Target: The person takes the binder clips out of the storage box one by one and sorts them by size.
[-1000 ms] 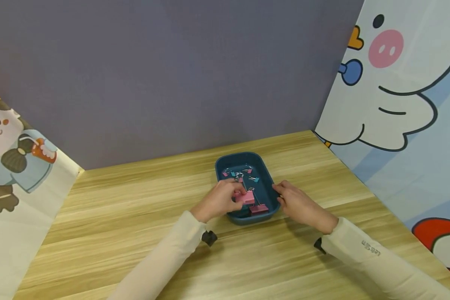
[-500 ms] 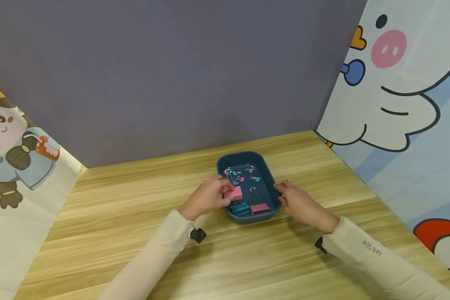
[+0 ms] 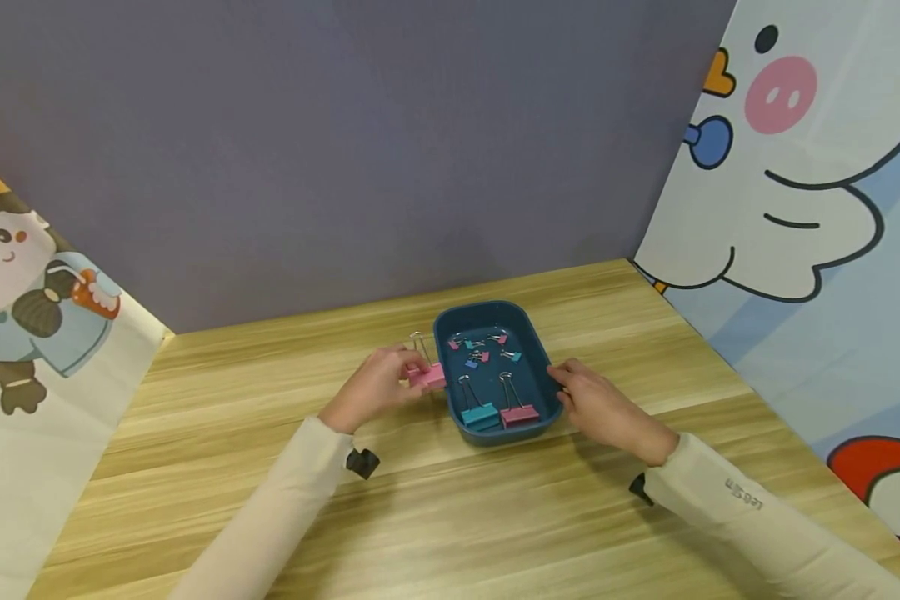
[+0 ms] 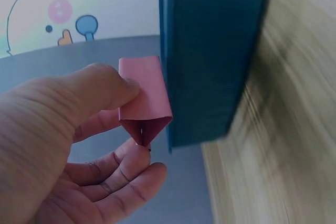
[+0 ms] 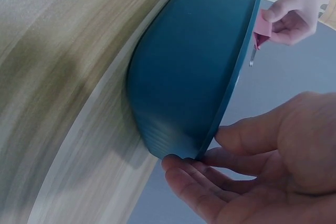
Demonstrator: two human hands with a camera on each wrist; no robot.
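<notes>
My left hand [image 3: 378,385] pinches a large pink binder clip [image 4: 144,87] between thumb and fingers, just outside the left rim of a dark blue tray [image 3: 450,417]. Its wire handles point away from me in the head view. With thumb and fingertips my right hand [image 3: 600,408] pinches the tray's right rim, as the right wrist view shows. Inside the tray, a large teal binder clip [image 3: 481,416] and a darker pink binder clip [image 3: 520,416] lie side by side at the near end. Several small binder clips [image 3: 478,357] lie scattered toward the far end.
The tray rests on a wood-grain table [image 3: 307,483]. Behind it rises a grey partition [image 3: 390,158]. Printed cartoon panels stand at the left [image 3: 52,300] and right [image 3: 810,225] sides.
The left hand has carried the pink clip leftward from above the tray to beyond its left rim, uncovering the teal clip. The right hand has stayed on the tray's rim.
</notes>
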